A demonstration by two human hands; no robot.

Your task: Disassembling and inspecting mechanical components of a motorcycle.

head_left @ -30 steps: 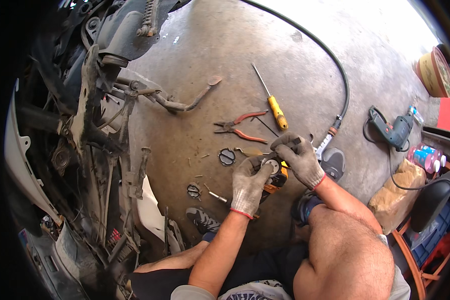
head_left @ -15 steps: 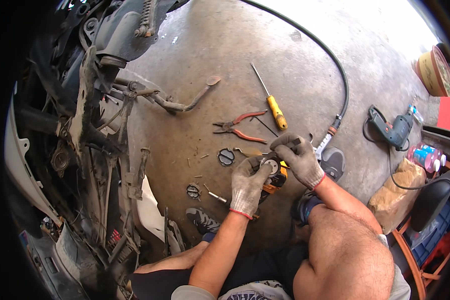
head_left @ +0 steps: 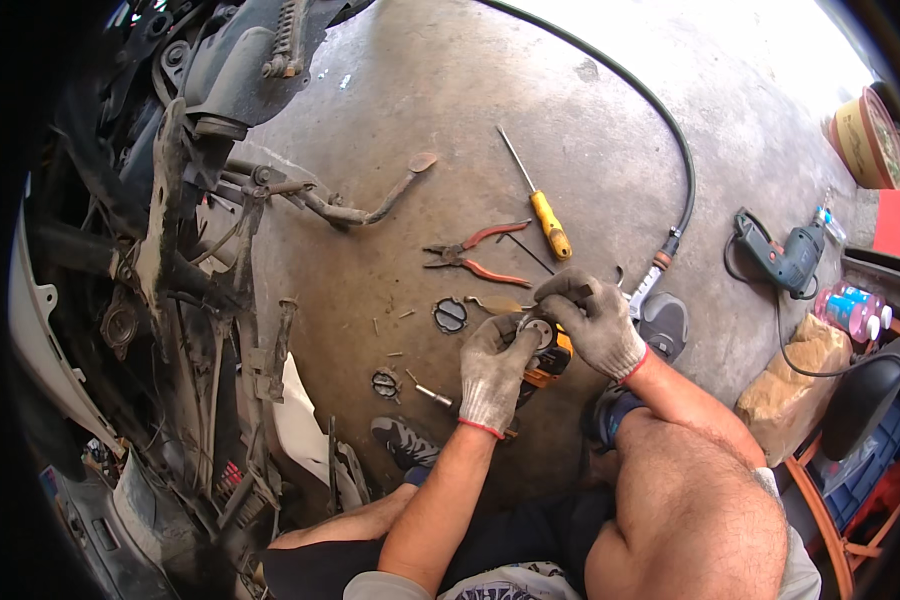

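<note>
Floor [head_left: 610, 180], stained grey, beneath round part [head_left: 543, 332], pliers [head_left: 456, 254] and screwdriver [head_left: 550, 226]

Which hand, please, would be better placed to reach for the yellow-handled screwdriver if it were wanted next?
Probably the right hand: it is nearer the yellow-handled screwdriver, though whether it holds anything is unclear. The left hand lies farther off and grips a round grey part.

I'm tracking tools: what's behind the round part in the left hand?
Part of a yellow-and-black object shows behind the round part; the left hand and that part cover some.
</note>
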